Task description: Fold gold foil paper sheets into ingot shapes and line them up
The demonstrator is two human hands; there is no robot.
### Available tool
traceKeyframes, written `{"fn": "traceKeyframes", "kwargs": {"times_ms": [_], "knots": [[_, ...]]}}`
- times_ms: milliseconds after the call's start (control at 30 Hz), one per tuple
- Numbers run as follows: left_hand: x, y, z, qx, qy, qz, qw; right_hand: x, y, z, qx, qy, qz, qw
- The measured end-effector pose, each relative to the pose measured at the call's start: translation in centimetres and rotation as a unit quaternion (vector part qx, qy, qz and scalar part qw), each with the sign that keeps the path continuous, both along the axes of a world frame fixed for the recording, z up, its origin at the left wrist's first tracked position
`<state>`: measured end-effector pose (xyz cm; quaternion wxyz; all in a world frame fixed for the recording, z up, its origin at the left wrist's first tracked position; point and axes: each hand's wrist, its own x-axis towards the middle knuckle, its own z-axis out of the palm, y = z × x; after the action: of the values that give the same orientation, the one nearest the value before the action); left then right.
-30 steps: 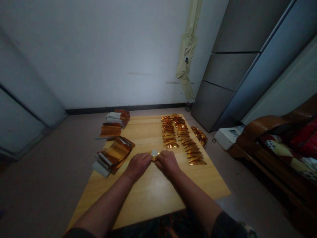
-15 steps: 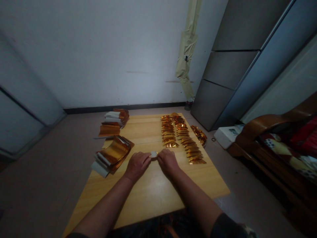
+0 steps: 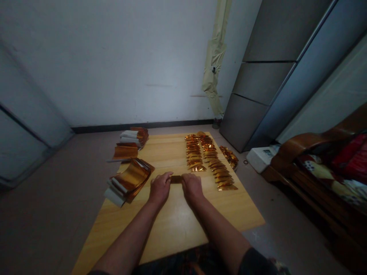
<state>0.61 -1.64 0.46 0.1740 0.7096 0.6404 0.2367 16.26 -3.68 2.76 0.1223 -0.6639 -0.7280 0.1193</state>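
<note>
i judge the folding well underway: my left hand [image 3: 159, 188] and right hand [image 3: 191, 186] pinch a gold foil strip [image 3: 176, 178] mid-worktop [image 3: 177, 225], folded pieces [image 3: 210, 160] rowed at 1 o'clock, unfolded stacks [image 3: 129, 177] waiting at 10 o'clock.

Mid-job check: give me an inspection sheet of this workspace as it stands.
Surface: wooden table, bare in front of the hands.
Job's things: gold foil piece, held between both hands.
Clutter: foil sheet stacks at left; rows of folded foil pieces at right.
Grippers: left hand and right hand each pinch one end of the piece.
Cables: nothing seen.
Surroundings: grey cabinet, wooden sofa, white wall.
</note>
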Motion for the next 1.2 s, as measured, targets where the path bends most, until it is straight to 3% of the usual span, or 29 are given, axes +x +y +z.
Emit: {"fn": "traceKeyframes", "kwargs": {"times_ms": [533, 1200], "knots": [[1.4, -0.3, 0.1, 0.003, 0.057, 0.061, 0.996, -0.7, 0.3, -1.4, 0.019, -0.021, -0.043, 0.999], [1.6, -0.3, -0.1, 0.019, 0.089, 0.064, 0.994, -0.6, 0.2, -1.1, 0.024, -0.046, -0.025, 0.998]]}}
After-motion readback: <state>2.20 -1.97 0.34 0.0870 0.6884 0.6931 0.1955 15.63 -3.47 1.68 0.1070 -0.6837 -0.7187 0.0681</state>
